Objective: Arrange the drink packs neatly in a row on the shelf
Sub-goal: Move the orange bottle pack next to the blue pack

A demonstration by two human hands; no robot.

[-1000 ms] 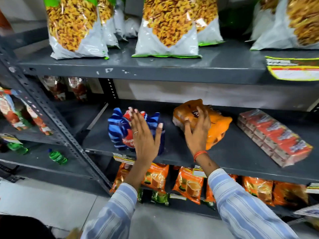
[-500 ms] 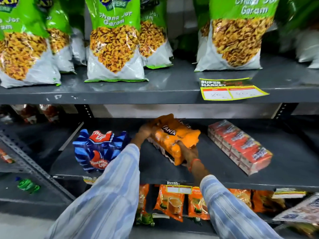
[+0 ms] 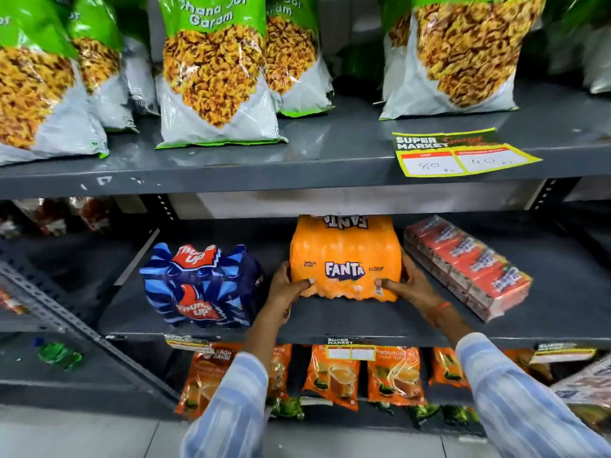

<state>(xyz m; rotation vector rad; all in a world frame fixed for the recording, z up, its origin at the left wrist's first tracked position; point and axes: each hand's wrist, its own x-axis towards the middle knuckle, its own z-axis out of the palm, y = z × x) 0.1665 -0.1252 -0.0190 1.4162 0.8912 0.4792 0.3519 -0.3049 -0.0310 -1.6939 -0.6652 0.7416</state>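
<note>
Both hands — left hand, right hand — grip the orange Fanta pack, seemingly resting on the shelf.

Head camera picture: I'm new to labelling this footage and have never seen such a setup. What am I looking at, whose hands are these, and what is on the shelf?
There is no machine here. A person wears one wide-angle camera on the head, so you look forward and down along their striped sleeves at a shop shelf.

Both hands hold the orange Fanta pack, which stands square on the shelf, label facing out. The left hand has its grip on the pack's left lower edge, the right hand on its right.

To the left stands a blue Thums Up pack, apart from the Fanta. To the right lies a red carton pack, set at an angle. Snack bags fill the shelf above; orange tea pouches hang below.
</note>
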